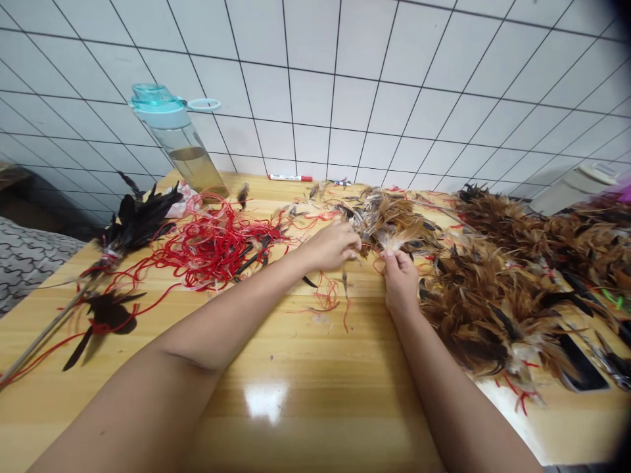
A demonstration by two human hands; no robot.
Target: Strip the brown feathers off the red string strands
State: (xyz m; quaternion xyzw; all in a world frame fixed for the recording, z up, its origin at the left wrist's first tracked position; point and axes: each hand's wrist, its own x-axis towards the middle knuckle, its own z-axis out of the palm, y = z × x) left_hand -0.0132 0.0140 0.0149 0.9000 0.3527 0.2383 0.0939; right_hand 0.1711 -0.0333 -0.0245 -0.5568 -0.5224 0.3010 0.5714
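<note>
Over the middle of the wooden table, my right hand pinches a small bunch of feathers by its pale, fluffy end. Just left of it is my left hand, fingers curled at the near edge of a brown feather pile; what those fingers hold, if anything, is hidden. Thin red string and loose feather bits lie on the wood below both hands. A large tangle of red cord spreads left of my left forearm, with dark scissor-like handles partly under it.
Big brown feather bunches cover the right side, beside a phone and metal scissors. At left, black feathers are tied to a stick. A water bottle and a marker are near the tiled wall.
</note>
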